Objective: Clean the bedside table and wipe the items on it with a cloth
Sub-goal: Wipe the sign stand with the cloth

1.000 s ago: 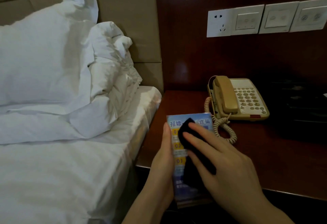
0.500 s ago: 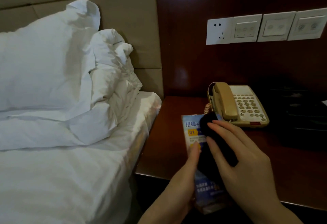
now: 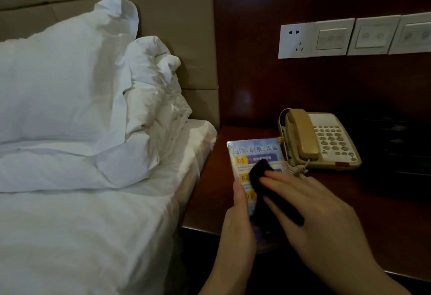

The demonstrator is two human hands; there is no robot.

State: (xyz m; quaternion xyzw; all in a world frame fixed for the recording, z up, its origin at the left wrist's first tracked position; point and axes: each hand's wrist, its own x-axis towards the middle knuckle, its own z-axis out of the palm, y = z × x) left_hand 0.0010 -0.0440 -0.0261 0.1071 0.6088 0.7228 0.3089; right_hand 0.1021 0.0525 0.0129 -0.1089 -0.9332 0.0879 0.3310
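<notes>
A blue printed sign card point(image 3: 254, 152) in a clear holder is held over the front left of the dark wooden bedside table point(image 3: 210, 192). My left hand point(image 3: 238, 229) grips its left edge, thumb along the side. My right hand point(image 3: 321, 220) presses a black cloth point(image 3: 261, 175) flat against the card's face with straight fingers. The cloth covers the card's middle; its lower part is hidden by both hands. A beige corded telephone point(image 3: 321, 140) sits on the table behind the card.
The white bed point(image 3: 81, 224) with pillows point(image 3: 58, 89) lies directly left of the table. Wall sockets and switches point(image 3: 349, 37) are above the phone. A dark object point(image 3: 401, 150) stands at the table's right, hard to make out.
The cloth under my right hand has slid from the card's top right down toward its middle, uncovering the top lines. The card and my left hand have shifted slightly.
</notes>
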